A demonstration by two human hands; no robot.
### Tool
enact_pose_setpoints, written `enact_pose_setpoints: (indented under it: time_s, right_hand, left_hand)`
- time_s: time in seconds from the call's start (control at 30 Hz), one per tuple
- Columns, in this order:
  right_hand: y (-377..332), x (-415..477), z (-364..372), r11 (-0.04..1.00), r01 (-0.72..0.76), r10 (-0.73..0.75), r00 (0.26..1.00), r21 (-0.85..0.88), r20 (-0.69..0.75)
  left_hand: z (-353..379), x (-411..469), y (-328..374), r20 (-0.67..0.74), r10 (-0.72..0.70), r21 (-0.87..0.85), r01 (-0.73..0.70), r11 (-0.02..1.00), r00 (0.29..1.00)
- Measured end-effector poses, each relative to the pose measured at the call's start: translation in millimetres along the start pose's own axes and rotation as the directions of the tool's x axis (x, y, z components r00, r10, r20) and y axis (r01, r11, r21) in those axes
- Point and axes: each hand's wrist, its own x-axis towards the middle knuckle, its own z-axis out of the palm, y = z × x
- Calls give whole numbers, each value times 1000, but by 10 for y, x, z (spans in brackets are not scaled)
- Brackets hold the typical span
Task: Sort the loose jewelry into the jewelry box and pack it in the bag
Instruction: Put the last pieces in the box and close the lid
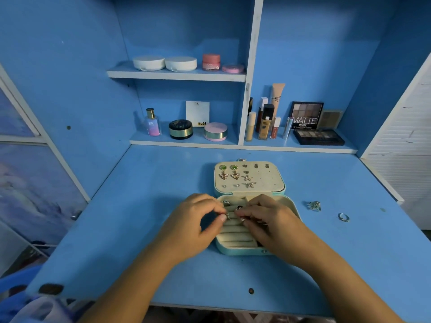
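A blue desk (140,229) with built-in shelving fills the room's corner, its flat top carrying an open, pale-teal jewelry box (240,251) set near the middle. A person leans over it with both bare forearms stretched across the near edge. The box's lid (268,180) lies folded back flat toward the shelves, its cream lining studded with pairs of earrings (229,171): two with green stones, two butterfly shapes, two starfish and several tiny studs.

The left hand (193,220) hovers over the box's left rim, thumb and forefinger pressed together on a small silver ring (227,215) held just above the cream ring rolls (235,236) of the lower tray. The right hand (268,220) covers the tray's right half, fingertips bunched close to the left hand's; whether it grips anything cannot be told, though a dark-stoned ring (239,208) sits in the rolls just beside its fingertips.

Two loose pieces still wait on the desk to the right of the box, well apart from it: a spiky silver ring (314,205) and, farther right and nearer, a plain silver band (343,217).

On the lower shelf behind stand a perfume bottle (152,123), round compacts (180,129), foundation bottles and tubes (265,123) and an eyeshadow palette (318,137) marked MATTE. The upper shelf holds white compacts (164,63) and a pink jar (211,62).
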Motion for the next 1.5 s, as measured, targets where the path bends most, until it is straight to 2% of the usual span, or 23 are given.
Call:
enact_pose_setpoints:
  time_s: [0.1, 0.27, 0.37, 0.67, 0.87, 0.93, 1.03, 1.1, 1.23, 1.3, 1.4, 1.5]
  right_hand:
    - [5, -6, -3, 998, -36, 37, 999, 52, -19]
    - [-9, -13, -1, 985, -103, 107, 994, 137, -28]
    - [-12, -17, -5, 970, -144, 152, 988, 196, -28]
    - [-32, -8, -35, 939, -180, 200, 979, 294, -37]
    - [-104, 19, -80, 981, -147, 148, 989, 125, 0]
    - [-163, 73, -90, 992, -122, 122, 991, -17, 47]
    - [-275, 188, -60, 955, -143, 182, 974, -259, 134]
    - [-314, 199, -31, 934, -142, 191, 974, -327, 123]
    - [-214, -5, -86, 986, -69, 77, 996, -153, 46]
    - [-113, -164, -197, 993, -109, 104, 988, -37, -114]
    - [160, -391, -389, 959, -282, 250, 876, -18, -413]
    - [542, -602, -563, 807, -583, 474, 734, -93, -486]
  left_hand:
    - [-26, -88, -100, 12, -83, 6, 83, 997, 996]
    - [-62, -138, -319, 14, -211, 200, 204, 959, 977]
    - [-18, -178, -314, 4, -211, 277, 202, 940, 977]
    - [-25, -168, -317, -23, -222, 240, 221, 945, 975]
    - [-23, -172, -330, -15, -232, 224, 230, 947, 973]
    - [-30, -170, -328, -13, -232, 234, 228, 945, 973]
    - [-33, -162, -328, -29, -217, 240, 217, 946, 976]
    - [-26, -161, -328, -33, -214, 236, 216, 947, 976]
    - [-27, -166, -327, -37, -224, 228, 227, 947, 974]
    - [-32, -163, -321, -40, -230, 224, 233, 946, 972]
    - [-32, -156, -317, -43, -224, 223, 228, 948, 974]
    - [-26, -156, -327, -41, -215, 227, 219, 949, 976]
